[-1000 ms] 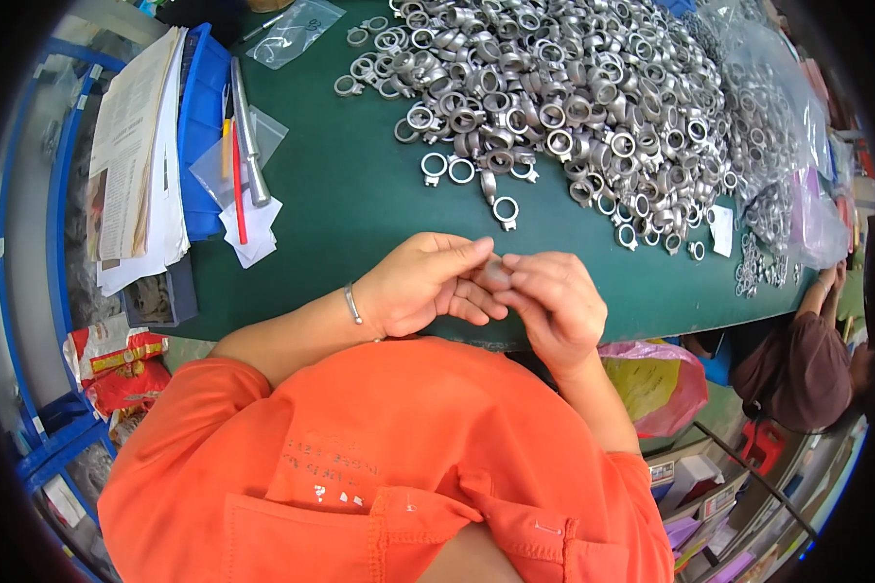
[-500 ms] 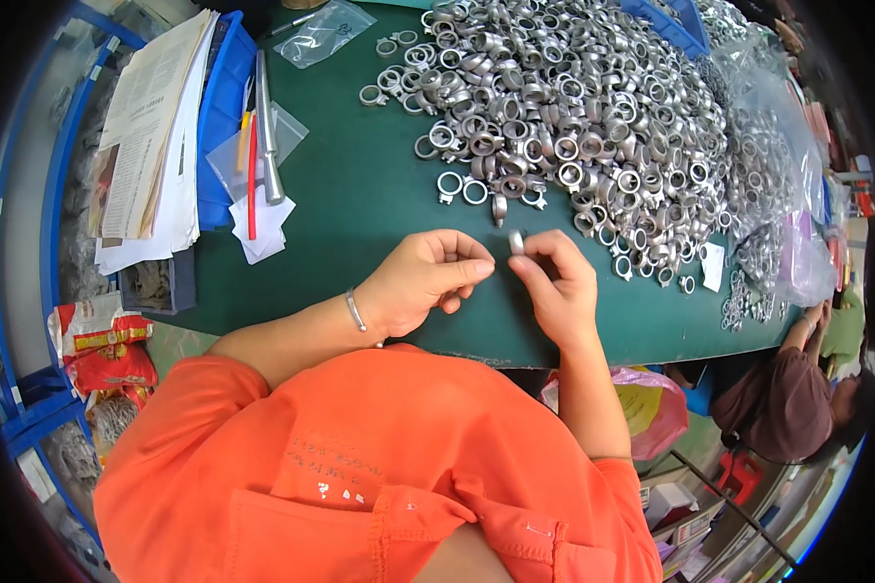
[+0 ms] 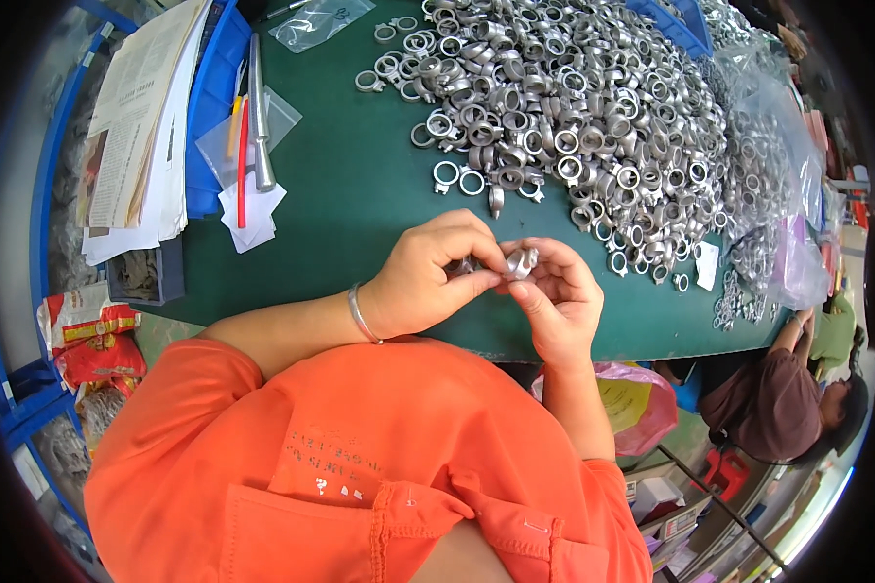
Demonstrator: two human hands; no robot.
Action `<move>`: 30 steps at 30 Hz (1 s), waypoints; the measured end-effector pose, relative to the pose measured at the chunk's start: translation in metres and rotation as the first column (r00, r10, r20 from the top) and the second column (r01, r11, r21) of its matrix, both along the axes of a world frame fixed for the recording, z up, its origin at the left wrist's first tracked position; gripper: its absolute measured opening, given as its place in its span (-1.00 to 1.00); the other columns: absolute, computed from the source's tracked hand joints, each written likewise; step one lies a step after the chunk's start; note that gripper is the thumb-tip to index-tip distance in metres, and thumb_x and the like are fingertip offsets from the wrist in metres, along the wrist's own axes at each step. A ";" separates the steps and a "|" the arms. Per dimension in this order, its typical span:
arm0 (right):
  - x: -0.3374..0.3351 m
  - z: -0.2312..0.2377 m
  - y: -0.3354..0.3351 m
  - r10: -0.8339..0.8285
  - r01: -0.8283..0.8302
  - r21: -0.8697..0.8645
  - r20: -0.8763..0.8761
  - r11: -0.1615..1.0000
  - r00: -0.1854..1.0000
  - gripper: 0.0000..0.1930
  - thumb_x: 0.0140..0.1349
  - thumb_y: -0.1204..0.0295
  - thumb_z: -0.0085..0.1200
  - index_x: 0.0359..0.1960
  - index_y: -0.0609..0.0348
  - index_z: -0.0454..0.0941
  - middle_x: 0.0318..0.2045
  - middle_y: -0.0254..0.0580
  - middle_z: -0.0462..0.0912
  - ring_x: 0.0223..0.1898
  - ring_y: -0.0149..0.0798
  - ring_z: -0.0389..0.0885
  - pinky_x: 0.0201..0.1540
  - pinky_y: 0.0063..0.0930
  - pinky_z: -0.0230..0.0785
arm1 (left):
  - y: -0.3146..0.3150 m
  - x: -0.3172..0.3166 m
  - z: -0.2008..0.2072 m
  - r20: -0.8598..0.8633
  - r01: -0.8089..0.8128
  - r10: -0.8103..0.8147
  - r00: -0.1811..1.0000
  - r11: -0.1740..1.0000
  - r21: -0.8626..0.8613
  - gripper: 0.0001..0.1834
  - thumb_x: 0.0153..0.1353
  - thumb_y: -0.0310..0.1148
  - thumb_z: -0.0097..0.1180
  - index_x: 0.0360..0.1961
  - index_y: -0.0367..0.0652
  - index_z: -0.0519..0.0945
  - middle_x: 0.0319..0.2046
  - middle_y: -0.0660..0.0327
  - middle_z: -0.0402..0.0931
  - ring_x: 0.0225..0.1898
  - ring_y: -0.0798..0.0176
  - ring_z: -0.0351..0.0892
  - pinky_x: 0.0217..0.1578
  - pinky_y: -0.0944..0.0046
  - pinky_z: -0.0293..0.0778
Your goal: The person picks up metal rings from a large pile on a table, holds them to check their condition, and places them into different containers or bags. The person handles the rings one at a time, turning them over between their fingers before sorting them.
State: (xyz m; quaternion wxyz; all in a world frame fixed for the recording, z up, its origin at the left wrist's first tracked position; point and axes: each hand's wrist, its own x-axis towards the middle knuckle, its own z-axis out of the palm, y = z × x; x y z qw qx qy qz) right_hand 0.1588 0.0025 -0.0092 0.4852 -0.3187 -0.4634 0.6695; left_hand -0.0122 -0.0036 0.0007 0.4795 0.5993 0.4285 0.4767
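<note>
Closely, a person in an orange shirt (image 3: 360,418) worked over a silver-coloured finger ring (image 3: 520,264) just above the near edge of a green tabletop (image 3: 340,185). The two hands met at the piece. The left hand (image 3: 436,267), below a silver bangle (image 3: 360,313) at the wrist, pinched the ring's left side between thumb and curled forefinger; a glint of metal showed inside its fingers, too small to identify. The right hand (image 3: 562,296) gripped the same ring from the other side, thumb in front and fingers behind.

Beyond them, a large heap of metal rings (image 3: 564,107) spread from the tabletop's far edge toward its right edge, with a lone upright ring (image 3: 497,201) at the heap's near fringe. A white paper tag (image 3: 707,266) lay beside the heap, and clear plastic bags (image 3: 787,175) lined the right edge. Along the left edge, a blue bin (image 3: 226,107) stood against a stack of newspapers (image 3: 126,136); a tapered metal rod (image 3: 259,117) and a red stick (image 3: 242,165) lay next to it, above white paper slips (image 3: 253,222). A grey box (image 3: 171,272) sat at the near left corner, and a clear zip bag (image 3: 319,21) lay by the far edge. Past the right edge, a co-worker in a dark top (image 3: 763,398) was seated.
</note>
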 end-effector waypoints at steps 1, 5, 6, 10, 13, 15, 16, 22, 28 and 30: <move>-0.001 0.000 0.000 -0.030 0.031 0.046 -0.027 0.998 0.999 -0.67 0.05 0.72 0.04 -0.09 0.40 0.36 -0.16 0.00 0.49 -0.22 -0.33 0.51 -0.20 -0.53 0.44 | 0.000 -0.001 0.000 0.002 0.000 0.000 1.000 1.000 -0.022 -0.86 -0.04 -0.62 0.17 -0.41 -0.20 0.58 -0.43 0.31 0.44 -0.48 0.48 0.38 -0.51 0.52 0.27; 0.001 -0.003 0.002 -0.022 0.025 0.122 -0.021 0.992 1.000 -0.63 0.01 0.76 0.06 -0.10 0.39 0.36 -0.10 0.07 0.44 -0.21 -0.31 0.51 -0.16 -0.52 0.43 | 0.000 -0.001 -0.006 0.046 0.001 0.002 0.999 0.998 -0.063 -0.88 -0.02 -0.61 0.16 -0.40 -0.21 0.58 -0.42 0.30 0.44 -0.48 0.51 0.36 -0.52 0.53 0.24; 0.001 -0.003 0.002 -0.034 0.030 0.158 0.024 0.987 0.999 -0.64 0.00 0.76 0.07 -0.11 0.39 0.37 -0.11 0.07 0.44 -0.21 -0.31 0.52 -0.16 -0.52 0.44 | -0.001 0.000 -0.008 0.066 0.000 0.004 0.998 0.998 -0.065 -0.88 -0.01 -0.60 0.16 -0.40 -0.21 0.58 -0.42 0.30 0.45 -0.48 0.51 0.36 -0.52 0.53 0.24; 0.000 -0.001 0.004 -0.097 0.031 0.307 0.204 0.951 0.974 -0.68 -0.02 0.76 0.09 -0.17 0.40 0.41 -0.16 0.04 0.44 -0.26 -0.31 0.52 -0.21 -0.52 0.45 | -0.002 -0.002 -0.013 0.128 0.019 -0.013 0.992 0.999 -0.048 -0.88 -0.02 -0.54 0.21 -0.39 -0.22 0.58 -0.42 0.29 0.46 -0.49 0.49 0.38 -0.51 0.51 0.27; -0.003 0.000 0.005 -0.216 0.010 0.489 0.368 0.872 0.904 -0.69 -0.07 0.74 0.13 -0.22 0.38 0.43 -0.22 0.01 0.47 -0.34 -0.30 0.53 -0.30 -0.53 0.45 | -0.001 -0.003 -0.012 0.139 0.024 -0.015 0.990 0.998 -0.058 -0.86 -0.03 -0.47 0.23 -0.39 -0.21 0.59 -0.44 0.29 0.48 -0.50 0.46 0.40 -0.49 0.49 0.32; -0.007 0.000 0.007 -0.325 -0.033 0.618 0.458 0.785 0.828 -0.68 -0.12 0.73 0.17 -0.25 0.36 0.45 -0.27 -0.01 0.49 -0.41 -0.31 0.54 -0.37 -0.55 0.45 | 0.000 -0.005 -0.014 0.147 0.018 -0.009 0.989 0.998 -0.057 -0.85 -0.04 -0.47 0.24 -0.38 -0.21 0.59 -0.45 0.30 0.47 -0.50 0.46 0.40 -0.49 0.49 0.32; -0.010 0.000 0.007 -0.352 -0.023 0.645 0.446 0.764 0.823 -0.65 -0.16 0.72 0.19 -0.25 0.33 0.46 -0.29 -0.03 0.50 -0.43 -0.31 0.54 -0.39 -0.56 0.43 | 0.001 -0.007 -0.015 0.135 0.016 -0.008 0.991 0.998 -0.059 -0.85 -0.05 -0.47 0.25 -0.39 -0.21 0.58 -0.44 0.29 0.47 -0.50 0.47 0.40 -0.49 0.49 0.32; -0.013 0.004 0.021 -0.215 -0.054 0.451 0.523 0.891 0.825 -0.78 -0.01 0.74 -0.03 -0.28 0.35 0.47 -0.24 -0.03 0.51 -0.36 -0.27 0.56 -0.36 -0.57 0.43 | 0.002 -0.012 -0.021 0.142 -0.095 0.098 0.985 0.995 -0.026 -0.85 -0.06 -0.54 0.24 -0.44 -0.22 0.51 -0.23 0.24 0.43 -0.41 0.52 0.37 -0.43 0.52 0.30; -0.030 -0.013 0.053 -0.333 -0.101 0.437 0.797 0.894 0.503 -0.82 -0.09 0.54 0.24 -0.44 0.30 0.50 -0.56 -0.16 0.47 -0.60 -0.31 0.47 -0.54 -0.52 0.33 | 0.011 -0.018 -0.021 0.629 0.134 0.244 0.738 0.861 -0.491 -0.88 0.06 -0.50 0.13 -0.40 -0.22 0.42 -0.34 0.19 0.45 -0.55 0.51 0.34 -0.65 0.56 0.21; -0.028 -0.010 0.050 -0.304 -0.092 0.426 0.765 0.900 0.569 -0.83 -0.11 0.57 0.24 -0.46 0.28 0.50 -0.57 -0.18 0.46 -0.60 -0.31 0.46 -0.55 -0.52 0.33 | 0.011 -0.019 -0.020 0.677 0.173 0.300 0.672 0.825 -0.538 -0.87 0.09 -0.45 0.10 -0.38 -0.23 0.41 -0.40 0.21 0.45 -0.59 0.51 0.33 -0.73 0.55 0.16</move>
